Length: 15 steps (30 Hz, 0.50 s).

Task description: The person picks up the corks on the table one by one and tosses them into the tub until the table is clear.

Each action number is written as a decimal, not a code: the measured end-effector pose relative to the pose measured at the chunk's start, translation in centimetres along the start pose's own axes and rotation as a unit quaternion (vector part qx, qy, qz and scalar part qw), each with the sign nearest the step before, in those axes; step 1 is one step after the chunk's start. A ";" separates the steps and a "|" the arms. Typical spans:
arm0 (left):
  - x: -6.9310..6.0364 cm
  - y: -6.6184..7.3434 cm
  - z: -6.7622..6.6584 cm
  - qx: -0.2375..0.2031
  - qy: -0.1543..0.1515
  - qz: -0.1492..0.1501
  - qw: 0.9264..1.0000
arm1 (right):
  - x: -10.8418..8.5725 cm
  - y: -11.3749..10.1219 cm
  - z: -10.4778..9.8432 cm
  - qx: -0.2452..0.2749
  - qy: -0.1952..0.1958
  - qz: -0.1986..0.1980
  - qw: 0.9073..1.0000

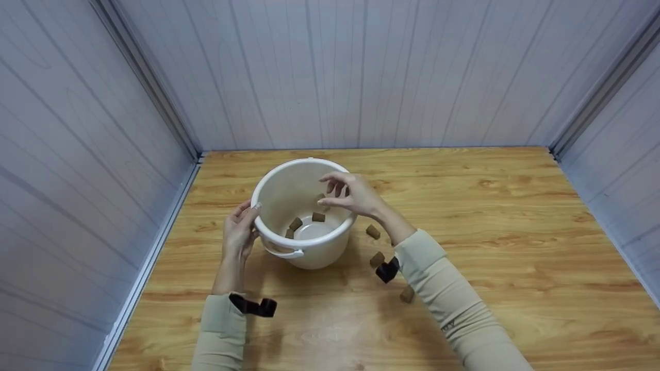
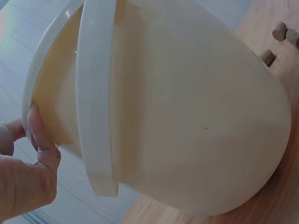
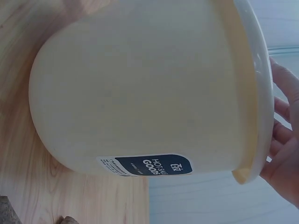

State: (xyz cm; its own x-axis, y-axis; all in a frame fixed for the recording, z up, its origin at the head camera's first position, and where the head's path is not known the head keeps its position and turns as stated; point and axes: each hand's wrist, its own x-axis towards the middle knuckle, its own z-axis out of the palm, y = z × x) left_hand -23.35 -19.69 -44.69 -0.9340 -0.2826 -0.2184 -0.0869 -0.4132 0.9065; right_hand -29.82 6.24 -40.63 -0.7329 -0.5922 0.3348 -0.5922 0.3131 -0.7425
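A white plastic bucket (image 1: 330, 252) stands on the wood-grain table. My left hand (image 1: 240, 229) grips its rim at the left, thumb over the edge and fingers outside. Over the right part of the opening is my right hand (image 1: 353, 193), its thumb and fingers spread apart. Near the thumb tip a blurred cork (image 1: 320, 197) shows against the bucket's inside; it looks loose from the fingers. Lower down in the bucket lie several corks, one a brown cork (image 1: 318, 217) right of the others. In the right wrist view, the bucket wall hides the hand's work inside.
Right of the bucket, on the table (image 1: 515, 232), lie a cork (image 1: 373, 231), a second cork (image 1: 377, 259) and a third cork (image 1: 407, 294) near the right sleeve. The bucket's handle (image 1: 282, 252) hangs at the front left. Pale panel walls (image 1: 340, 77) border the back and sides.
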 end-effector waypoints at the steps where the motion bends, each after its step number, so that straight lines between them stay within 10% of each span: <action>1: 0.0 0.0 0.0 0.001 0.000 -0.001 1.000 | 0.0 0.0 0.0 0.005 0.002 0.002 1.000; 15: 0.1 0.0 0.0 -0.008 -0.001 0.001 1.000 | -1.2 -0.7 -0.9 0.042 0.054 0.004 0.998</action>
State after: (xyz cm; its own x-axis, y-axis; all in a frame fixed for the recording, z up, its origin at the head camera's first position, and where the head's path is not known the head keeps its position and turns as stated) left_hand -23.47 -19.67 -44.71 -0.9347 -0.2826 -0.2157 -0.0788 -0.4272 0.9007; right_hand -28.77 7.41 -40.00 -0.7718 -0.5049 0.3866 -0.5598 0.2510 -0.7897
